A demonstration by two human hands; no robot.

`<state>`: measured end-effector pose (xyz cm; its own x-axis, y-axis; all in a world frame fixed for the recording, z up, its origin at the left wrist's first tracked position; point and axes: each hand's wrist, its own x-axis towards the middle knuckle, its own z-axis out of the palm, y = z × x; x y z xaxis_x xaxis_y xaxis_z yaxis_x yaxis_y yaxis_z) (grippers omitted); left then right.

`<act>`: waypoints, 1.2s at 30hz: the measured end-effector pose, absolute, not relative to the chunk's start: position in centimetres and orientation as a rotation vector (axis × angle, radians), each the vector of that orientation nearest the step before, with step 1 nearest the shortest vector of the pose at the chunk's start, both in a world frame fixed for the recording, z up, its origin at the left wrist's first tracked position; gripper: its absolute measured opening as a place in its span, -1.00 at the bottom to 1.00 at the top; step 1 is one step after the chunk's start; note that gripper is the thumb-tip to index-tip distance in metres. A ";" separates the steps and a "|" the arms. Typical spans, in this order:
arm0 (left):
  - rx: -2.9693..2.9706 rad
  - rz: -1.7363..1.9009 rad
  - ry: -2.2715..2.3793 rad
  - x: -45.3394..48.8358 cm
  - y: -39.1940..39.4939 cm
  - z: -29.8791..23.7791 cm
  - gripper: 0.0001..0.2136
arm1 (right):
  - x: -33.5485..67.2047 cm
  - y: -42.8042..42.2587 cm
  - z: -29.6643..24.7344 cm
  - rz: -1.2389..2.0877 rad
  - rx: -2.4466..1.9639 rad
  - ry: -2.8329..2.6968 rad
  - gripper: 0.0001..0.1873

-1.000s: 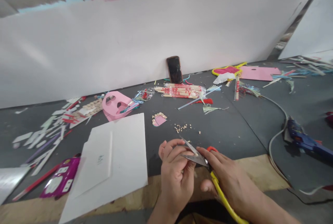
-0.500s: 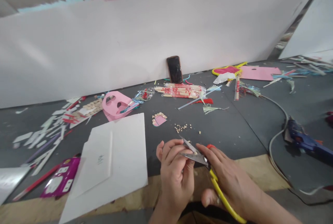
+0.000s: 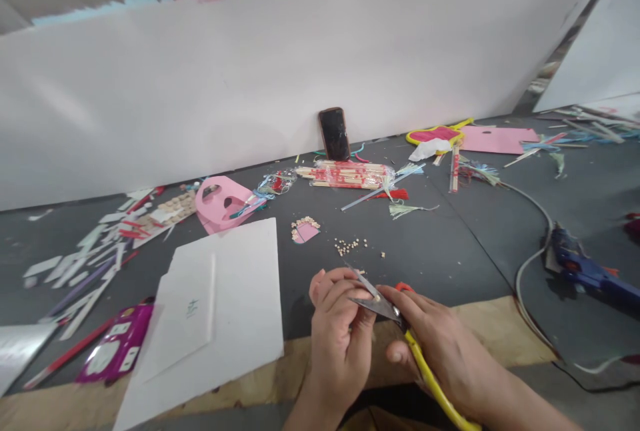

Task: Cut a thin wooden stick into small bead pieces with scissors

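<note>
My right hand [image 3: 435, 331] grips scissors [image 3: 383, 305] with yellow and orange handles, their blades parted and pointing left. Closed fingers of my left hand [image 3: 340, 334] pinch a thin pale stick [image 3: 377, 297]; only its tip shows between the blades, the rest is hidden. Just beyond my hands lie several small pale cut bits [image 3: 347, 246] on the dark table. A small pink card piece [image 3: 306, 233] to their left has similar bits set along its upper edge.
Packed wooden chopsticks [image 3: 350, 175] lie before an upright phone [image 3: 335, 134]. White sheets [image 3: 245, 284], a pink cutout [image 3: 220, 197] and paper strips [image 3: 100, 244] are at left. A blue glue gun [image 3: 590, 271] with its cable rests at right. A white panel [image 3: 300, 71] stands behind.
The scissor blades have come slightly closer together around the stick tip. My left hand has shifted a little to the right; the table items look the same.
</note>
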<state>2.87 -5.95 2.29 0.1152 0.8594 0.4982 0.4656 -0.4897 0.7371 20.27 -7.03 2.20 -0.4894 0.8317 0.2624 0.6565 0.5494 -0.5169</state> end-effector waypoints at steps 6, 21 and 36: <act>2.057 1.357 1.409 3.2 -6.3 2.2 -0.90 | 20.2 -6.9 2.4 0.536 -1.225 -2.281 -0.58; 2.127 1.427 1.420 3.1 -6.4 2.4 -0.82 | 19.9 -6.9 2.9 0.301 -1.246 -2.388 -0.12; 2.051 1.384 1.476 3.2 -6.4 2.2 -0.88 | 20.2 -6.8 2.4 0.517 -1.245 -2.289 -0.56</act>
